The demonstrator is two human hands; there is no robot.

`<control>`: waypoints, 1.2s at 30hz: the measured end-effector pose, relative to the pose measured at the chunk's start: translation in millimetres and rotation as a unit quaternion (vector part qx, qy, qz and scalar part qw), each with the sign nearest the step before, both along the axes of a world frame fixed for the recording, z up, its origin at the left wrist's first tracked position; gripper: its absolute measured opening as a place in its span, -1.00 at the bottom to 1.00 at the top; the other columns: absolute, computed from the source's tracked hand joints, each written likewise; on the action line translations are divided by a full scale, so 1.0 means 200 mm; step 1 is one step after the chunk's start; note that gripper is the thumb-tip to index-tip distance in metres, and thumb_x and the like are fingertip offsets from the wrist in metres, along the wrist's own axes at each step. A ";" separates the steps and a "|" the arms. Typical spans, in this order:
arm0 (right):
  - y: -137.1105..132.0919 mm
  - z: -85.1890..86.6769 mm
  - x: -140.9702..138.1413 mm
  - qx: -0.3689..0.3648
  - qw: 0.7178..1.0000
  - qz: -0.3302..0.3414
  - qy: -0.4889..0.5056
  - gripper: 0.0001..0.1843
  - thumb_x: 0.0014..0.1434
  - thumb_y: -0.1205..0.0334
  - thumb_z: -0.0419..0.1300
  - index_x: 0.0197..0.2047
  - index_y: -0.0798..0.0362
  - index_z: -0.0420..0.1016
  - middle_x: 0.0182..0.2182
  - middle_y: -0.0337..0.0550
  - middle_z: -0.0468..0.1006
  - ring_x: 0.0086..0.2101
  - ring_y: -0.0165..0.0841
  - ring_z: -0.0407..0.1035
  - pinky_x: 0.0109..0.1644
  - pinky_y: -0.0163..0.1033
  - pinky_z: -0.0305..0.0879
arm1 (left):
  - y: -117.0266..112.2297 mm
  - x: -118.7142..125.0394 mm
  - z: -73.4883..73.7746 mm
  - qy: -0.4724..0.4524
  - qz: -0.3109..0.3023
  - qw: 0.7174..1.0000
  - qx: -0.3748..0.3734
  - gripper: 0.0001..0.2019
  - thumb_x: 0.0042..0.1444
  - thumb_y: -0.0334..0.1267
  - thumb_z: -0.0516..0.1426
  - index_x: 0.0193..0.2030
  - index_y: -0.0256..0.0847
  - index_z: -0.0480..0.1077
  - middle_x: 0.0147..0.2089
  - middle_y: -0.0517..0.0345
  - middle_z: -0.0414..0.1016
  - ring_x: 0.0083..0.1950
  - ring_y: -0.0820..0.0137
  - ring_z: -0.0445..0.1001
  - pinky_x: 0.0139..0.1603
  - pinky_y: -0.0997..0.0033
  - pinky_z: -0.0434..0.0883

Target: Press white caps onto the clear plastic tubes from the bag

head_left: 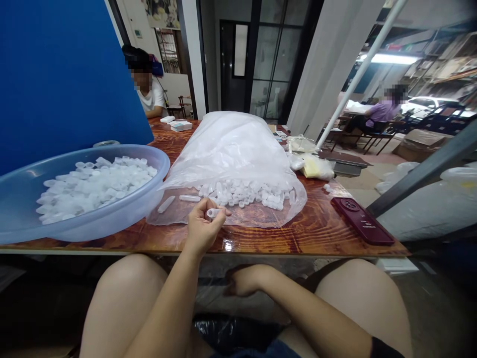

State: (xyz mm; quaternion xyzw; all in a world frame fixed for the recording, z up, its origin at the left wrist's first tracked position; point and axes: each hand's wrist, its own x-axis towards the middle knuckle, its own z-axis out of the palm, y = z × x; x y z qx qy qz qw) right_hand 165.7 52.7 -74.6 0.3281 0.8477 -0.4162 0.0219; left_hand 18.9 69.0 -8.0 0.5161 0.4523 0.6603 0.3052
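Observation:
A small translucent plastic tube (213, 213) is pinched in my left hand (204, 223), its open end facing me, above the table's front part. Just beyond it lies the mouth of a large clear plastic bag (238, 144), with many similar small tubes (246, 193) spilling inside the opening. Two longer tubes (166, 204) rest on the film left of that hand. Below the table edge, between my knees, is my right hand (244, 281); its fingers are in shadow and blurred, so what they hold cannot be made out.
A blue plastic basin (149, 211) full of white translucent pieces stands at the left. A dark red phone (361, 221) lies near the right edge of the wooden table (261, 243). Small bags (316, 166) sit behind it. Two people are in the background.

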 end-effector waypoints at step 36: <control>0.47 0.28 0.37 0.451 0.858 -0.227 0.093 -0.82 0.15 0.29 0.17 -0.15 0.11 0.43 -0.25 -0.02 0.53 -0.13 -0.17 0.31 -0.02 -0.09 0.27 | 0.04 0.08 -0.07 -0.041 -0.059 0.976 -0.205 -0.60 -0.26 -0.10 0.40 -0.31 -0.26 0.44 -0.46 0.20 0.48 -0.53 0.50 0.38 -0.53 0.56 0.28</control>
